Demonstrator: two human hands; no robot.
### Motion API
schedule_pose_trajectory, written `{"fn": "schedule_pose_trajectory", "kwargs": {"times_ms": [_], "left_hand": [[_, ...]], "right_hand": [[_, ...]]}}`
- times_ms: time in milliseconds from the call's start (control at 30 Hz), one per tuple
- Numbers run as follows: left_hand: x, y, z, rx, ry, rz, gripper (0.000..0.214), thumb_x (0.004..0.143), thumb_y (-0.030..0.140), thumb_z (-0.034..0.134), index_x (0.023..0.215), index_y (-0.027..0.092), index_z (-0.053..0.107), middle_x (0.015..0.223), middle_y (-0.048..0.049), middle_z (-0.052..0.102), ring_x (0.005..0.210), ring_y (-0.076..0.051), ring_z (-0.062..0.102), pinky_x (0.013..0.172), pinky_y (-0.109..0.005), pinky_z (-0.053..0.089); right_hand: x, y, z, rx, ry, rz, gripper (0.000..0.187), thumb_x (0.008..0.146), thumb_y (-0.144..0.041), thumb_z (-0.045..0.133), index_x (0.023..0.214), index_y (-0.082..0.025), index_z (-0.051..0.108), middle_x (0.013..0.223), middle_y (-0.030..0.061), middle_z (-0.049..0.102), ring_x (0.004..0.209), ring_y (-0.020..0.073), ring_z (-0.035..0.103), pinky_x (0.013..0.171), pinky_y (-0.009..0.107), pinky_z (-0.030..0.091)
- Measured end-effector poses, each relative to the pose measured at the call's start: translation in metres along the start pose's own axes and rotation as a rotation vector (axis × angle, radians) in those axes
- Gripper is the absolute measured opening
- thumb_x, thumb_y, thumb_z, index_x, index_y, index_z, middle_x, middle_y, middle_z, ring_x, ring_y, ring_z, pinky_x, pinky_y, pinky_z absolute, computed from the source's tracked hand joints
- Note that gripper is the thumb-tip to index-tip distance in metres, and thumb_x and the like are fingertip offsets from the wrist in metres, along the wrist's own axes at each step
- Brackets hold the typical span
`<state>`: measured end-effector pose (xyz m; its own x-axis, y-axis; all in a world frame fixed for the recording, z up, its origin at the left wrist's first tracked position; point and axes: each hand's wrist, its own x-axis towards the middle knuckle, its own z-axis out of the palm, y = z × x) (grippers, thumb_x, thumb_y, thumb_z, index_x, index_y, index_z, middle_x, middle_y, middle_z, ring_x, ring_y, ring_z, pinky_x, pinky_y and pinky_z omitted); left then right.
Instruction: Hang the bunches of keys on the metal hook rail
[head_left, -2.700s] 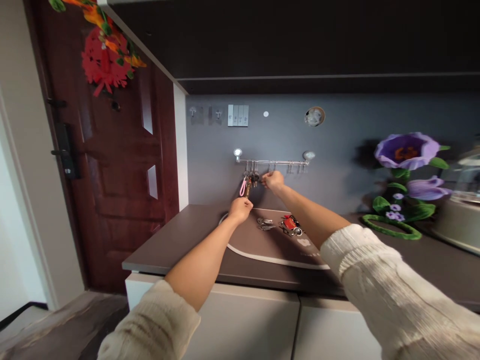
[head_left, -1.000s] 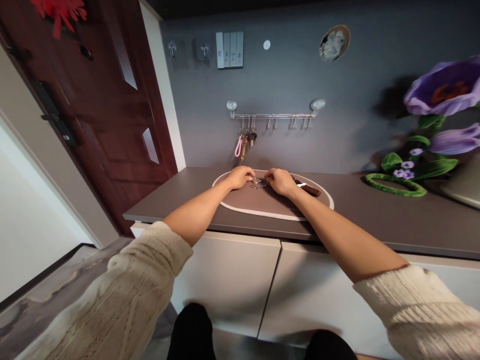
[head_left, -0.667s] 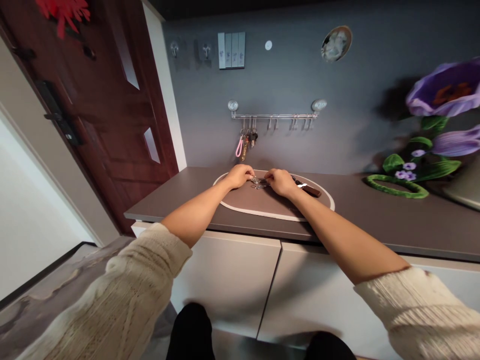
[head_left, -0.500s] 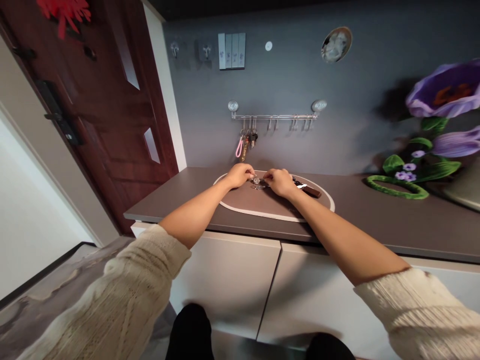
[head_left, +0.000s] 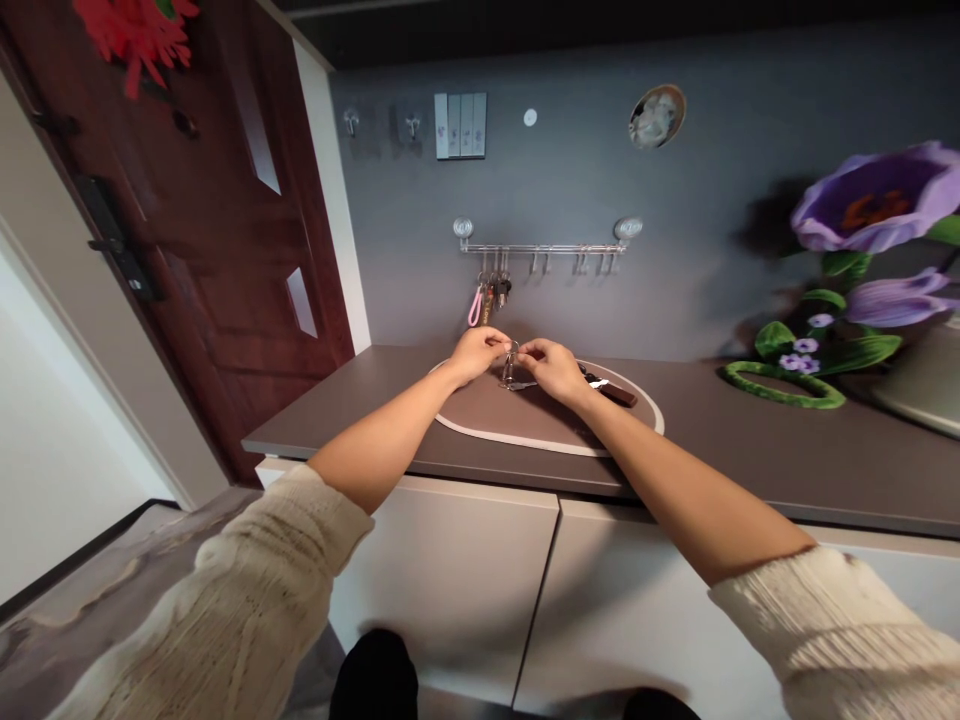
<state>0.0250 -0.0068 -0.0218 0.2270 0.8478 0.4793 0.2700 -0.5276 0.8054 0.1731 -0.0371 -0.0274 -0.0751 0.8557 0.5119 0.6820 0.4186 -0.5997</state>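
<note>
Both my hands meet over an oval brown mat (head_left: pixel 525 425) on a dark countertop (head_left: pixel 360 410). My left hand (head_left: pixel 477 353) and my right hand (head_left: pixel 549 365) each pinch the top of a silver key bunch (head_left: pixel 510 368), which hangs between them just above the mat. Behind my right hand another key bunch with a dark brown fob (head_left: pixel 611 391) lies on the mat. On the wall above, a chrome hook rail (head_left: pixel 541 247) carries keys with a pink strap (head_left: pixel 487 296) at its left end.
A dark red door (head_left: pixel 187 230) stands at the left. Light switches (head_left: pixel 460 125) and two small hooks sit higher on the grey wall. A purple artificial flower with a green looped stem (head_left: pixel 832 330) occupies the counter's right side. White cabinet doors (head_left: pixel 465 580) are below.
My hands came down from the hook rail to the mat. In the last half second they have lifted the silver key bunch off the mat, and the view tilted slightly down.
</note>
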Motion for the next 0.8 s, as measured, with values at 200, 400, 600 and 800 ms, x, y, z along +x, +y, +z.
{"fn": "schedule_pose_trajectory", "kwargs": {"times_ms": [200, 400, 600, 800], "left_hand": [[-0.003, 0.007, 0.002, -0.095, 0.039, -0.025, 0.012, 0.07, 0.017, 0.059, 0.079, 0.011, 0.063, 0.078, -0.0045, 0.065, 0.072, -0.01, 0.055, 0.074, -0.026, 0.043], [-0.002, 0.007, 0.004, -0.189, 0.008, 0.009, 0.015, 0.068, 0.019, 0.062, 0.08, 0.01, 0.064, 0.078, -0.0051, 0.066, 0.072, -0.01, 0.056, 0.075, -0.027, 0.044], [-0.002, 0.005, 0.006, -0.227, -0.011, 0.036, 0.017, 0.069, 0.019, 0.061, 0.083, 0.01, 0.062, 0.079, -0.0049, 0.064, 0.07, -0.009, 0.055, 0.072, -0.025, 0.044], [0.002, -0.003, 0.008, -0.094, 0.069, 0.081, 0.019, 0.075, 0.028, 0.053, 0.083, 0.012, 0.061, 0.075, -0.0027, 0.063, 0.064, -0.01, 0.054, 0.066, -0.023, 0.043]], "right_hand": [[0.002, 0.002, 0.001, 0.293, 0.017, 0.026, 0.015, 0.072, -0.03, 0.056, 0.075, -0.015, 0.058, 0.07, 0.0013, 0.062, 0.061, 0.0098, 0.053, 0.062, 0.022, 0.041], [0.005, 0.009, 0.002, 0.338, 0.083, -0.031, 0.022, 0.07, -0.037, 0.057, 0.074, -0.015, 0.058, 0.07, 0.0008, 0.06, 0.063, 0.0103, 0.051, 0.064, 0.023, 0.041], [0.008, 0.015, 0.002, 0.381, 0.107, -0.042, 0.022, 0.07, -0.038, 0.056, 0.072, -0.016, 0.056, 0.069, 0.0, 0.058, 0.064, 0.0105, 0.05, 0.068, 0.024, 0.041], [0.011, 0.021, 0.001, 0.445, 0.152, -0.007, 0.026, 0.067, -0.041, 0.058, 0.069, -0.016, 0.056, 0.066, -0.0009, 0.056, 0.061, 0.0102, 0.048, 0.066, 0.024, 0.039]]}}
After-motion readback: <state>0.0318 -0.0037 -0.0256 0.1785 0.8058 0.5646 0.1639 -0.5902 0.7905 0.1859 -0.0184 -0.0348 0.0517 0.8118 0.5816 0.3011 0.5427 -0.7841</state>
